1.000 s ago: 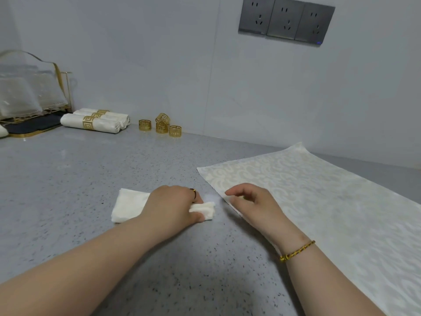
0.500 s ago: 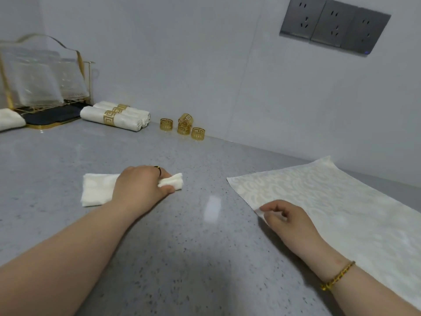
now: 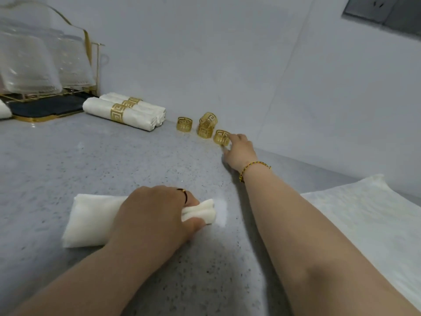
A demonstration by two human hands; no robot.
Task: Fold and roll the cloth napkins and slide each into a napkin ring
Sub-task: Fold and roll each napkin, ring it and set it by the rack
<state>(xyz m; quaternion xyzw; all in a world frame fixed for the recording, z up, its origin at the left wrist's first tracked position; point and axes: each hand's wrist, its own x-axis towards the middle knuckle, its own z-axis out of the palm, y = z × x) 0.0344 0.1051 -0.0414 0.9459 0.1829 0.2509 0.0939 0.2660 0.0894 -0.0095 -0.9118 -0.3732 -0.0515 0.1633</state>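
Grey speckled stone forms the counter (image 3: 68, 160), which meets a pale grey wall along its back edge. Toward the front of the counter the left hand (image 3: 150, 215) grips a rolled white napkin (image 3: 91, 221), with its fingers curled over the roll and the tight right end sticking out past the knuckles. The right hand (image 3: 240, 151), which wears a beaded bracelet (image 3: 252, 168), is stretched to the back edge. Its fingertips touch the nearest gold napkin ring (image 3: 221, 137), though whether they pinch it cannot be told. Just left of that ring are two stacked rings (image 3: 206, 127) and a single ring (image 3: 184, 124). Further left lie finished ringed rolls (image 3: 127, 112), beside a gold rack (image 3: 45, 65) in the back-left corner. A flat patterned napkin (image 3: 364, 215) lies at the right edge.
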